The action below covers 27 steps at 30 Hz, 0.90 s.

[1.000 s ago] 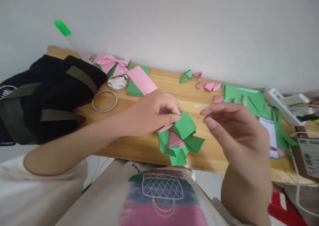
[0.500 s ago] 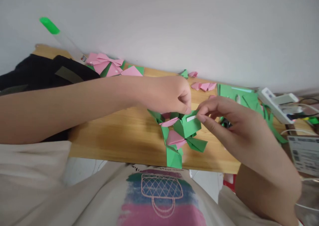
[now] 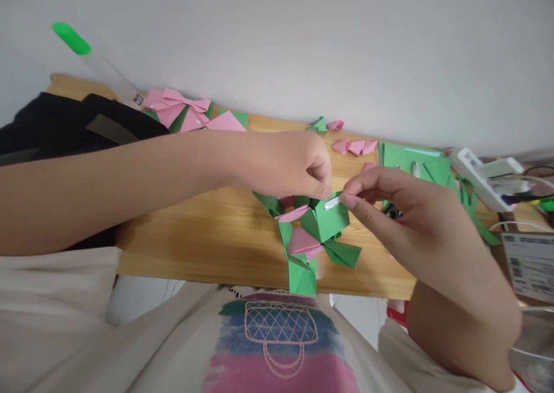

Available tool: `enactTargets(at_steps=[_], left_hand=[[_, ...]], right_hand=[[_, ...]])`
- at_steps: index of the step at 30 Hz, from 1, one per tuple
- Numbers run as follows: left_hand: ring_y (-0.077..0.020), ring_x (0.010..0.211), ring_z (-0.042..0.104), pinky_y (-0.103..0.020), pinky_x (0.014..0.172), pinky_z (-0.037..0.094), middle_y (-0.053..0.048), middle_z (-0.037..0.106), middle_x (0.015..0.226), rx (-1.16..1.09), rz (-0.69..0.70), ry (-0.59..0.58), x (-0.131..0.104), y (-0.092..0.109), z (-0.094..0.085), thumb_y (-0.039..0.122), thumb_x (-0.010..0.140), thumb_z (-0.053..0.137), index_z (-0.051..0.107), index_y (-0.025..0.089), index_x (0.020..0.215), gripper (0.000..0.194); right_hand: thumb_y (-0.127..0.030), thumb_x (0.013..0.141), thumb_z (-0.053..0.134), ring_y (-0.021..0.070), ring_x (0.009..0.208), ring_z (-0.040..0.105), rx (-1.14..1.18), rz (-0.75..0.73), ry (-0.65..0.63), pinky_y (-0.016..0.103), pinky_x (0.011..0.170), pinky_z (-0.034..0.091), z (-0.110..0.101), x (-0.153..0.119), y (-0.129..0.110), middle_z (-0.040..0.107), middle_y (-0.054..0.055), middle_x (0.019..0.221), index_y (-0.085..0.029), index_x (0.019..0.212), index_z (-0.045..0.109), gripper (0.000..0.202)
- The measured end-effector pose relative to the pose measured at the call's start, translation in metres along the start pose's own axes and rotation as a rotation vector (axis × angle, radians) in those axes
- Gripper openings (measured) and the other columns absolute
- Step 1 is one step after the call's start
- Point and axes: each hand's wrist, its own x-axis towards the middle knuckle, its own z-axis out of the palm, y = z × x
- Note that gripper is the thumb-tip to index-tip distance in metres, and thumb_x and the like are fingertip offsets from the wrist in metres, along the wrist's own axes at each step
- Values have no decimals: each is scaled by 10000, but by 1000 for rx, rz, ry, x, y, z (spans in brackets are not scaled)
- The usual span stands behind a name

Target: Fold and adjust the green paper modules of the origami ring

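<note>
Folded green and pink paper pieces, joined into a cluster (image 3: 303, 242), lie over the wooden table in front of me. On the raised green paper piece (image 3: 324, 223) is a narrow white strip of tape (image 3: 332, 203); its left part looks shiny. My left hand (image 3: 303, 162) is closed, thumb and finger pinching at the top edge of that green piece. At the strip's right end, the thumb and fingertips of my right hand (image 3: 389, 208) are pinched together. The part of the strip between those fingertips is hidden.
Pink and green folded papers (image 3: 182, 111) sit by the wall at left, beside a black cloth item (image 3: 86, 122) and a green-capped clear tube (image 3: 71, 38). At right are green paper sheets (image 3: 396, 155), a white power strip (image 3: 480, 176) with cables, and a labelled package (image 3: 530, 266).
The view has shifted slightly. The tape strip's left part looks shinier than before. Both hands stay pinched at nearly the same places on the green piece.
</note>
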Motion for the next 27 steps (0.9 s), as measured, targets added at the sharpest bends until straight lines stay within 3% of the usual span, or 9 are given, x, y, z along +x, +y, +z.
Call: enactTargets(at_steps=[6,14,19,27], left_hand=[[-93,537,580,-178,482,406,35,656,638,-32,-20,-4,-2,0,-1,235,783,641,687,193,599,195],[-93,559,590,-167,491,407,26,675,662,26,4,-49,-2,0,0,265,831,581,710,190,681,212],[-109,593,624,-186,533,452,26,683,673,11,22,7,-2,0,1,253,837,603,692,199,660,205],[-101,496,561,-203,497,429,27,622,571,-51,70,66,-5,0,-1,243,805,608,695,204,649,183]], right_hand=[[-209,871,616,103,599,623,4,4,2,217,542,487,1,0,1,681,-24,689,-216,784,665,100],[-199,846,635,118,598,634,3,15,57,245,557,499,5,-1,2,690,-23,685,-222,785,674,76],[-211,848,687,128,642,649,33,35,139,256,558,499,8,-6,2,712,-19,754,-230,842,696,22],[-179,875,690,126,654,630,-51,-60,207,290,606,497,16,-15,-1,725,-10,836,-224,965,709,103]])
